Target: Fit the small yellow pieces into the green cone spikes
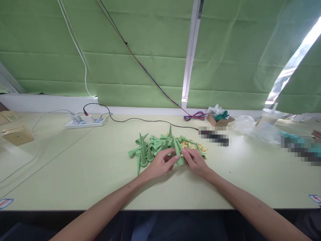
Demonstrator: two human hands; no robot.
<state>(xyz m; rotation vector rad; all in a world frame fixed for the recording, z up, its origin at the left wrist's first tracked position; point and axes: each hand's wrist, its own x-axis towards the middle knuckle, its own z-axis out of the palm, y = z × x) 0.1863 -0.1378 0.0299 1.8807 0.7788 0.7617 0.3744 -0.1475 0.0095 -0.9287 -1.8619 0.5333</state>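
Green blinds (140,75) cover the wall behind the work area, divided by a white window frame strip (190,53). A pale, smooth table (82,177) spans the full width below, with a seam running diagonally at left. A white ledge (150,111) borders its far edge. A pile of green spikes (156,147) occupies the table's centre. A white power strip (85,123) lies at the back left; a small cardboard box (218,121) sits at the back right. The left hand (163,162) is nearly closed, thumb and fingers pinching one green spike (178,156) at the pile's near edge, its wide end toward the person. The right hand (197,161) is bunched against that spike's right side; its exact hold cannot be determined. Small yellow pieces (203,149) are scattered beside the pile.
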